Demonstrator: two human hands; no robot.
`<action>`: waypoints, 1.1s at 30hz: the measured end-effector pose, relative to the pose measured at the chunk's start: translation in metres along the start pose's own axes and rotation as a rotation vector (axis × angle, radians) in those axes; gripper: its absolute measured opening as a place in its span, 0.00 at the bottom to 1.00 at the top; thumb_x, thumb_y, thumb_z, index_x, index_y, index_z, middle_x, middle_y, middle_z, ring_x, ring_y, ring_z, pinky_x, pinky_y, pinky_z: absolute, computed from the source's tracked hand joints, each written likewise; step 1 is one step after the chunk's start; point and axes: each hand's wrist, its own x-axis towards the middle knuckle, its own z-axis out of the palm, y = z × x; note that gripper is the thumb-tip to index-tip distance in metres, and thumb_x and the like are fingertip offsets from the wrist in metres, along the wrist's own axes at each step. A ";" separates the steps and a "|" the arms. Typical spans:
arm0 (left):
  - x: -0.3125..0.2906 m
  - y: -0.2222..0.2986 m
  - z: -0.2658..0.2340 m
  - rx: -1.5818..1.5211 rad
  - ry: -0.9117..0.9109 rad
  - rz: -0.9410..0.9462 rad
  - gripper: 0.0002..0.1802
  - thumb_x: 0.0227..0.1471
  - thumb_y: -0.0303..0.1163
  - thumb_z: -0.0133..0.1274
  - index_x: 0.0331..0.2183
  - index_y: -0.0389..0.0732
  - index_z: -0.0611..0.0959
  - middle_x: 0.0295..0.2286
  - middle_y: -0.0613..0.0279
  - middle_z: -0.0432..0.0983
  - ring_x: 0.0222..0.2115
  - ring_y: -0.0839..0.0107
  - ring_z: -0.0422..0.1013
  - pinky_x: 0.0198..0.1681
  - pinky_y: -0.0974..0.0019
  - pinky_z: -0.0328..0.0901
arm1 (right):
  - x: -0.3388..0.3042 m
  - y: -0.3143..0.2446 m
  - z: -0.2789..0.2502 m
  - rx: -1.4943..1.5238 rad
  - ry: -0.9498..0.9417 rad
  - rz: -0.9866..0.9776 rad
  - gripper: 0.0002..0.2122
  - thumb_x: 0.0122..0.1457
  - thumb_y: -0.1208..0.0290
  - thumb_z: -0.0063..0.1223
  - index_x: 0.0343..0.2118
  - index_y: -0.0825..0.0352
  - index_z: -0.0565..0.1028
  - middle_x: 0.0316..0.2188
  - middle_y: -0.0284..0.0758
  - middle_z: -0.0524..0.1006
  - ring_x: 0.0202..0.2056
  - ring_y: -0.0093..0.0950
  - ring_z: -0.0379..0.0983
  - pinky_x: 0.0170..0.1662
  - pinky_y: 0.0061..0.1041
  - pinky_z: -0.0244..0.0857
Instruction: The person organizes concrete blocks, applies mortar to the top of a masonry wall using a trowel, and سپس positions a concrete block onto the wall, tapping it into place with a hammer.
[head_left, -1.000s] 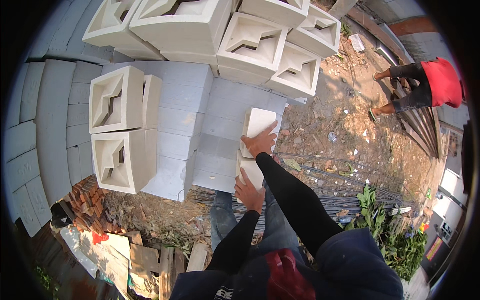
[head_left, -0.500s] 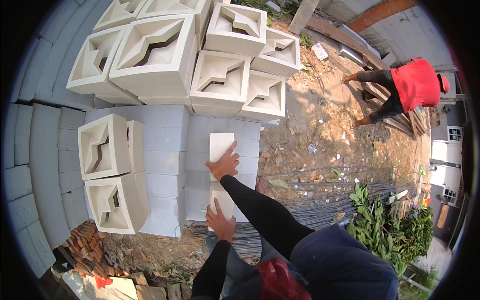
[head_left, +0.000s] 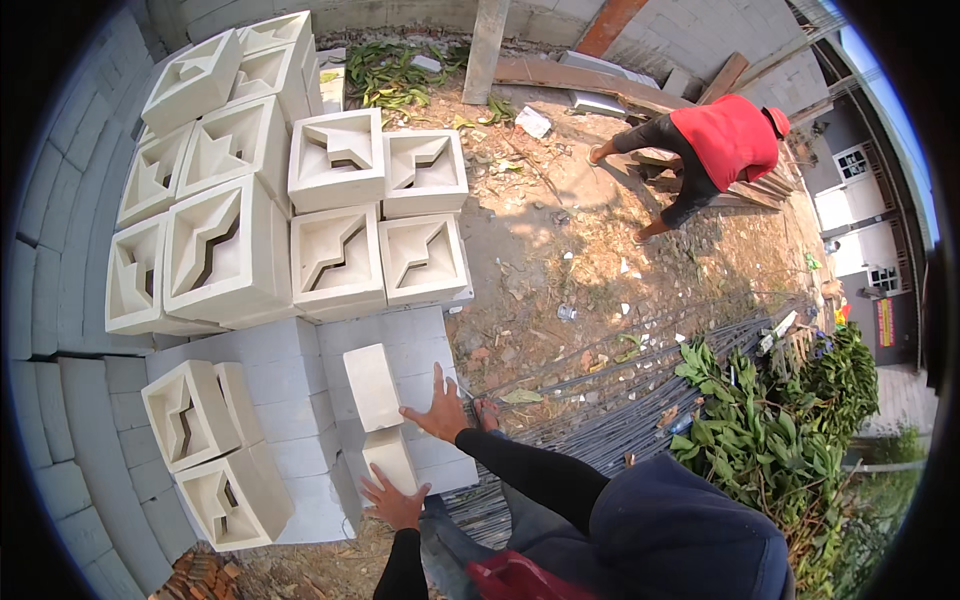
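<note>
Two cream concrete ventilation blocks, the far block (head_left: pixel 372 388) and the near block (head_left: pixel 389 458), stand end to end on a stack of pale grey blocks (head_left: pixel 425 345), plain faces upward. My right hand (head_left: pixel 438 408) is open, fingers spread, at the right side of the far block; its thumb is close to the block's near corner, and I cannot tell whether it touches. Lower down, my left hand (head_left: pixel 394 500) spreads its fingers against the near end of the near block. Neither hand is wrapped round a block.
To the left sit two more ventilation blocks (head_left: pixel 190 415) with zigzag slots. A tall pile of them (head_left: pixel 235 245) rises beyond. Steel rods (head_left: pixel 600 420) and cut leafy branches (head_left: pixel 760 420) lie on the right. A person in red (head_left: pixel 725 145) bends over wooden planks (head_left: pixel 750 195).
The view has swung, showing more of the far pile. My right hand has come off the far block's top to its right side, fingers spread. My left hand has slid to the near block's near end.
</note>
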 end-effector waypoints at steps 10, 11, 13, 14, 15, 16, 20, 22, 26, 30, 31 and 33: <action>-0.019 0.052 0.023 0.001 -0.088 0.054 0.69 0.41 0.64 0.68 0.73 0.50 0.48 0.70 0.37 0.43 0.70 0.38 0.43 0.66 0.29 0.48 | -0.103 0.376 -0.301 -0.201 -0.323 0.840 0.53 0.60 0.30 0.48 0.73 0.72 0.46 0.70 0.61 0.52 0.69 0.55 0.54 0.63 0.52 0.63; -0.016 0.084 0.026 -0.019 -0.164 0.109 0.69 0.41 0.64 0.68 0.73 0.50 0.48 0.70 0.37 0.43 0.70 0.38 0.43 0.66 0.30 0.48 | -0.126 0.406 -0.331 -0.346 -0.430 0.861 0.52 0.61 0.30 0.47 0.73 0.71 0.46 0.71 0.55 0.54 0.69 0.52 0.55 0.64 0.52 0.62; -0.005 0.130 0.020 -0.036 -0.262 0.175 0.69 0.42 0.63 0.68 0.73 0.49 0.48 0.70 0.37 0.43 0.70 0.38 0.44 0.67 0.31 0.48 | -0.149 0.421 -0.362 -0.232 -0.417 0.917 0.51 0.62 0.31 0.45 0.73 0.71 0.47 0.71 0.54 0.54 0.69 0.52 0.55 0.65 0.52 0.62; -0.001 0.154 0.019 -0.048 -0.307 0.208 0.69 0.42 0.63 0.68 0.73 0.49 0.49 0.70 0.37 0.44 0.70 0.38 0.44 0.67 0.31 0.48 | -0.156 0.423 -0.376 -0.138 -0.367 0.942 0.50 0.62 0.31 0.45 0.73 0.71 0.47 0.71 0.54 0.54 0.69 0.52 0.55 0.65 0.52 0.62; 0.000 0.176 0.019 -0.055 -0.354 0.240 0.69 0.42 0.63 0.68 0.73 0.49 0.49 0.70 0.37 0.44 0.70 0.38 0.44 0.67 0.32 0.48 | -0.162 0.422 -0.382 -0.027 -0.316 0.954 0.50 0.63 0.31 0.44 0.73 0.70 0.47 0.71 0.53 0.54 0.69 0.51 0.55 0.65 0.52 0.62; 0.010 0.190 0.006 0.022 -0.345 0.266 0.69 0.42 0.63 0.68 0.73 0.49 0.49 0.70 0.36 0.44 0.70 0.38 0.44 0.67 0.32 0.49 | -0.157 0.438 -0.341 0.175 -0.301 0.923 0.49 0.63 0.31 0.43 0.73 0.70 0.47 0.71 0.53 0.54 0.69 0.51 0.55 0.65 0.52 0.62; 0.024 0.260 0.011 0.006 -0.496 0.382 0.68 0.42 0.63 0.68 0.73 0.47 0.49 0.69 0.36 0.45 0.70 0.38 0.45 0.67 0.34 0.49 | -0.137 0.373 -0.355 0.567 -0.159 0.817 0.47 0.65 0.32 0.40 0.73 0.69 0.48 0.71 0.51 0.55 0.69 0.50 0.55 0.65 0.52 0.61; 0.017 0.291 0.030 0.057 -0.597 0.449 0.68 0.42 0.62 0.68 0.73 0.47 0.50 0.69 0.36 0.45 0.70 0.38 0.45 0.68 0.35 0.49 | -0.154 0.366 -0.352 0.713 -0.131 0.808 0.46 0.65 0.33 0.39 0.73 0.68 0.48 0.71 0.51 0.55 0.69 0.49 0.56 0.66 0.52 0.61; 0.028 0.305 0.032 0.179 -0.704 0.496 0.67 0.43 0.62 0.68 0.73 0.46 0.50 0.69 0.35 0.46 0.70 0.38 0.46 0.68 0.38 0.50 | -0.172 0.370 -0.312 0.929 -0.271 0.817 0.44 0.67 0.34 0.36 0.73 0.67 0.49 0.71 0.49 0.55 0.69 0.48 0.56 0.66 0.52 0.60; 0.067 0.292 0.024 0.123 -0.845 0.482 0.67 0.43 0.61 0.68 0.72 0.45 0.51 0.69 0.34 0.46 0.69 0.38 0.46 0.68 0.40 0.50 | -0.211 0.369 -0.316 1.054 -0.581 0.843 0.42 0.69 0.34 0.33 0.73 0.66 0.49 0.71 0.47 0.56 0.69 0.47 0.56 0.67 0.52 0.60; 0.038 0.317 0.033 0.133 -0.977 0.479 0.67 0.43 0.61 0.68 0.72 0.44 0.51 0.69 0.34 0.46 0.69 0.38 0.46 0.69 0.40 0.51 | -0.248 0.391 -0.312 1.122 -0.627 0.900 0.42 0.69 0.35 0.32 0.73 0.66 0.50 0.71 0.47 0.56 0.69 0.47 0.56 0.67 0.52 0.60; -0.036 0.358 0.020 0.062 -0.819 0.582 0.65 0.45 0.62 0.65 0.71 0.36 0.54 0.67 0.28 0.49 0.68 0.38 0.51 0.69 0.50 0.51 | -0.297 0.418 -0.308 1.282 -0.442 1.014 0.41 0.70 0.35 0.30 0.73 0.65 0.50 0.71 0.46 0.56 0.69 0.46 0.56 0.67 0.52 0.60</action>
